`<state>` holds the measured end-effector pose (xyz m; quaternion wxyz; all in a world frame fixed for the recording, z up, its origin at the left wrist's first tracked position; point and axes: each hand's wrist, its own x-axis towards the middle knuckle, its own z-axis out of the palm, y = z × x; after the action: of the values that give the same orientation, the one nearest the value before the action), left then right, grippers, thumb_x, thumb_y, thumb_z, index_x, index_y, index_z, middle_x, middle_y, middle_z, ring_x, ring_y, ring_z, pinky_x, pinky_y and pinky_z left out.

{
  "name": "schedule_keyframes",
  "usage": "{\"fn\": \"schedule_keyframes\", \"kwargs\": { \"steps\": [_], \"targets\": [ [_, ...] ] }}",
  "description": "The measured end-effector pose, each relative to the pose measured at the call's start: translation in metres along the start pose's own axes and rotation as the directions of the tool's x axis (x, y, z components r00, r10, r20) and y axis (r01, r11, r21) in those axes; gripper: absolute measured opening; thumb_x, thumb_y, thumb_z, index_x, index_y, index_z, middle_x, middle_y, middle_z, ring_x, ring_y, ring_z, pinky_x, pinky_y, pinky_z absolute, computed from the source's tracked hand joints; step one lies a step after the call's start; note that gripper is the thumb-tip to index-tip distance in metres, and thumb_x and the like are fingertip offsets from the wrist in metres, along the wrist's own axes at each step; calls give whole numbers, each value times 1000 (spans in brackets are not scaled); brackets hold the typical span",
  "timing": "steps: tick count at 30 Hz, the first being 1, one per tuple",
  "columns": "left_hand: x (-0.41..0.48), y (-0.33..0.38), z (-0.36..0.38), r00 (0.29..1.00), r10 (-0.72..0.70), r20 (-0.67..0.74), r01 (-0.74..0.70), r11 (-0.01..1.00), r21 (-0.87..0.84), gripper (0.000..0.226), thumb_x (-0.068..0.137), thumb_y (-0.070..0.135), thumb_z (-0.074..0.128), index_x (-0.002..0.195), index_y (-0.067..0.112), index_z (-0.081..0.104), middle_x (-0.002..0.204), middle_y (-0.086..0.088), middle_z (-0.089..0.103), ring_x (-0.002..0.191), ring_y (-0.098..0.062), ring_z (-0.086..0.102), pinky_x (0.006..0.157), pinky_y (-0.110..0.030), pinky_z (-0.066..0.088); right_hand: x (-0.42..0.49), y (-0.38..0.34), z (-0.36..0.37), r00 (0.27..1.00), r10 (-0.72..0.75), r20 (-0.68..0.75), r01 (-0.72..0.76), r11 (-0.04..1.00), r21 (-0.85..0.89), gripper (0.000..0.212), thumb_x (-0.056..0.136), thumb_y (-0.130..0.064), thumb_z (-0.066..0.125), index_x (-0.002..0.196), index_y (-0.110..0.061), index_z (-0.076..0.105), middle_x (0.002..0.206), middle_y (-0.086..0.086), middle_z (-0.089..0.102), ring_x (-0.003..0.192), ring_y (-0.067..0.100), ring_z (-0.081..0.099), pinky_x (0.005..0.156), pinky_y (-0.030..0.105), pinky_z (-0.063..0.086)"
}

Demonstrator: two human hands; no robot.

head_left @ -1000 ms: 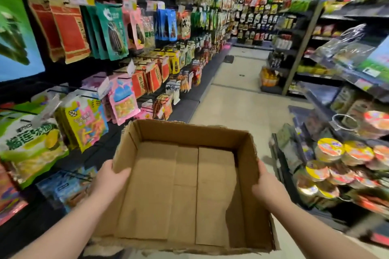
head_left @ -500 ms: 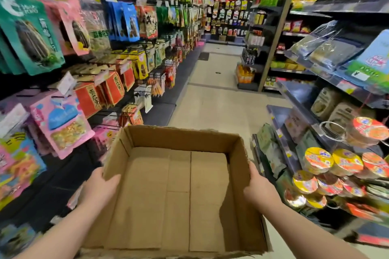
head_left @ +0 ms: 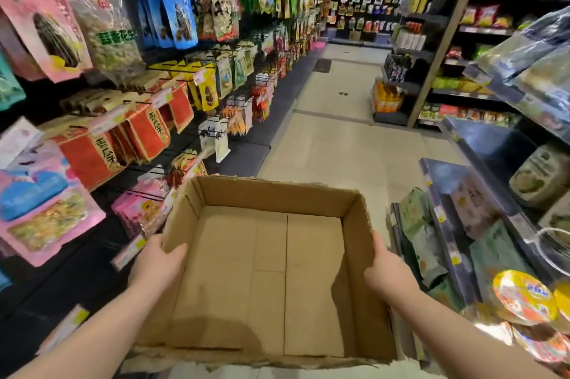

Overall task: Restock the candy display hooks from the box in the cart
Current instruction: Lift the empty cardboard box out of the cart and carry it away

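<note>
I carry an open cardboard box [head_left: 271,280] in front of me, and nothing lies inside it. My left hand [head_left: 157,264] grips its left wall, thumb over the rim. My right hand [head_left: 387,273] grips the right wall the same way. On my left, display hooks [head_left: 212,132] hold hanging snack and candy bags, among them pink bags [head_left: 46,206] and red bags [head_left: 145,129]. No cart is in view.
Shelves on my right carry packets and round cup tubs [head_left: 521,298] close to my right arm. The tiled aisle floor [head_left: 339,144] runs ahead between the two displays. A further shelf unit [head_left: 410,70] stands at the right of the aisle.
I have moved forward along the aisle with the box; the hanging bags on the left have slid back past me. Both hands keep the same hold on the box walls.
</note>
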<state>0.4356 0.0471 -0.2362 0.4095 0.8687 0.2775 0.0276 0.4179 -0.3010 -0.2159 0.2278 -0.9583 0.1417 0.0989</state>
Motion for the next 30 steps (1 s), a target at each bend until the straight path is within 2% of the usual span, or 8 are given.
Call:
{"fn": "schedule_keyframes", "kwargs": {
  "steps": [5, 9, 12, 15, 18, 22, 26, 30],
  "targets": [
    [47, 20, 28, 1000, 13, 29, -14, 1000, 11, 37, 89, 30, 62, 119, 10, 55, 113, -15, 64, 103, -37, 60, 81, -37, 45, 49, -4, -5, 999, 49, 17, -48, 999, -16, 83, 89, -4, 44, 154, -23, -4, 72, -4, 49, 57, 7, 48, 42, 20, 31],
    [99, 40, 56, 997, 20, 79, -23, 999, 32, 37, 87, 32, 63, 116, 9, 58, 110, -15, 66, 99, -36, 61, 81, -39, 49, 92, -8, -3, 993, 116, 4, -116, 993, -14, 82, 89, -4, 43, 154, -23, -4, 76, 0, 54, 60, 11, 52, 43, 22, 34],
    [139, 57, 77, 991, 20, 130, -24, 999, 32, 38, 89, 30, 62, 119, 8, 55, 114, -16, 63, 105, -37, 59, 81, -37, 44, 130, -15, 0, 986, 168, -8, -169, 985, -21, 83, 88, -6, 42, 154, -24, -4, 83, 3, 59, 69, 17, 59, 51, 26, 42],
    [185, 74, 95, 982, 39, 186, -44, 999, 20, 41, 90, 28, 62, 124, 7, 52, 117, -18, 62, 108, -38, 57, 81, -36, 42, 167, -27, 7, 976, 216, -17, -217, 976, -15, 84, 87, -6, 42, 154, -24, -5, 86, 3, 61, 67, 16, 57, 51, 27, 43],
    [225, 93, 108, 974, 46, 221, -57, 998, 41, 42, 91, 30, 61, 126, 8, 51, 121, -17, 60, 112, -38, 55, 88, -39, 44, 202, -39, 11, 966, 259, -27, -259, 966, -1, 84, 88, -5, 43, 154, -25, -5, 91, 5, 62, 67, 16, 57, 51, 27, 43],
    [267, 119, 127, 958, 65, 278, -85, 994, 62, 50, 93, 31, 58, 136, 10, 44, 131, -15, 55, 120, -38, 51, 98, -45, 43, 240, -49, 14, 954, 299, -36, -299, 954, 16, 85, 87, -4, 43, 154, -26, -4, 95, 7, 64, 70, 21, 58, 65, 33, 50],
    [293, 144, 152, 945, 75, 319, -104, 992, 76, 55, 95, 29, 55, 142, 8, 37, 141, -17, 47, 128, -39, 44, 101, -45, 39, 274, -48, 12, 937, 348, -33, -348, 937, 20, 83, 87, -3, 41, 154, -25, -3, 87, 6, 62, 63, 18, 54, 57, 31, 45],
    [321, 168, 185, 931, 48, 363, -94, 989, 112, 53, 96, 30, 53, 142, 10, 36, 138, -17, 49, 126, -40, 46, 99, -43, 39, 317, -42, 3, 918, 395, -15, -394, 918, 39, 86, 85, -1, 39, 154, -28, -5, 87, 6, 63, 71, 22, 61, 61, 33, 51]
  ]
}}
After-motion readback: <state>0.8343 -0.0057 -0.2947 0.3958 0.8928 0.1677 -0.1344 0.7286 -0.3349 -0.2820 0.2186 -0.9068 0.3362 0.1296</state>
